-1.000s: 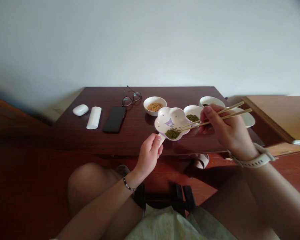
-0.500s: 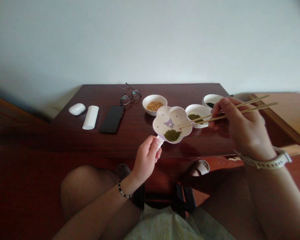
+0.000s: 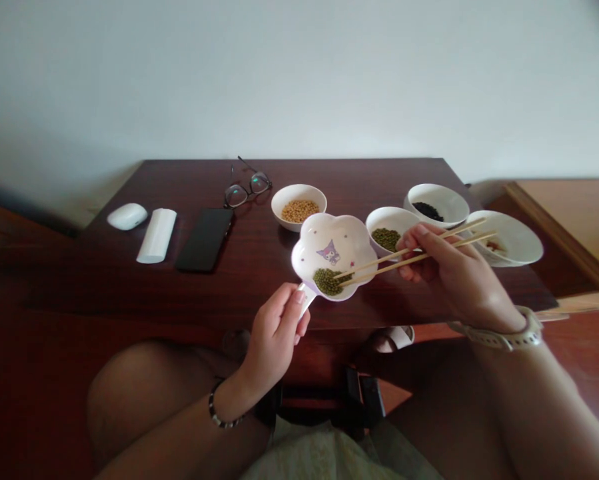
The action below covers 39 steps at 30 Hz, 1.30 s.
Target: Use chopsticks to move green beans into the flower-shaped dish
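While left fingers (image 3: 286, 307) grip dish (image 3: 352, 233), right (image 3: 415, 243) pinch chopsticks (image 3: 379, 265).

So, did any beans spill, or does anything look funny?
Nothing looks spilled or broken. The green beans sit piled at the near edge of the flower dish, which the left hand holds by its handle. The chopsticks in the right hand reach that pile. No loose beans show on the table.

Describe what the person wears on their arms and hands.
Both forearms are bare, with no sleeves or gloves. The left hand has a dark beaded bracelet at its wrist; the right hand has a pale watch strap.
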Motion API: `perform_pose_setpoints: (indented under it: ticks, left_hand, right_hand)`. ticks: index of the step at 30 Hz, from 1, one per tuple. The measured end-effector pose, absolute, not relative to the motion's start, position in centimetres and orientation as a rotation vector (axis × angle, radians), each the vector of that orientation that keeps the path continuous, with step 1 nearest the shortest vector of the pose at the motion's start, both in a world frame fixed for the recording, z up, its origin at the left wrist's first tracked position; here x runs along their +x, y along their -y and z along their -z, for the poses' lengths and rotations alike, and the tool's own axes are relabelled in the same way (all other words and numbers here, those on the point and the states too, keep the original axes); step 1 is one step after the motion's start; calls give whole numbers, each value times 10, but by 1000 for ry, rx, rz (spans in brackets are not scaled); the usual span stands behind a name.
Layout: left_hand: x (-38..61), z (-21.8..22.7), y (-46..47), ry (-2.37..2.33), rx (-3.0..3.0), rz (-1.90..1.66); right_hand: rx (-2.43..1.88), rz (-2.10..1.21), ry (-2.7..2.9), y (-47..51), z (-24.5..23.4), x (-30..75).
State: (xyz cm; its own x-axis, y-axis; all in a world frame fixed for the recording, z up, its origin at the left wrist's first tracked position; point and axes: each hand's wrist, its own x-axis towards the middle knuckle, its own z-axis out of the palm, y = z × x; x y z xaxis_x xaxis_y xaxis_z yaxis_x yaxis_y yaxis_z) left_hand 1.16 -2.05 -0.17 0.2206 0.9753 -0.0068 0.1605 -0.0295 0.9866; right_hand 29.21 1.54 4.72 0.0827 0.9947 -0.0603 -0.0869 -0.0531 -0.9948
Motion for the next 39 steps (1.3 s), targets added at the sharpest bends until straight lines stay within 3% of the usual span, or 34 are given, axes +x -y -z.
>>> perform_pose_setpoints:
  ticks: [39]
  left_hand:
    - [15, -1, 20, -1185, 1462, -959]
  right_hand:
    - [-1130, -1070, 1024, -22, -39, 295]
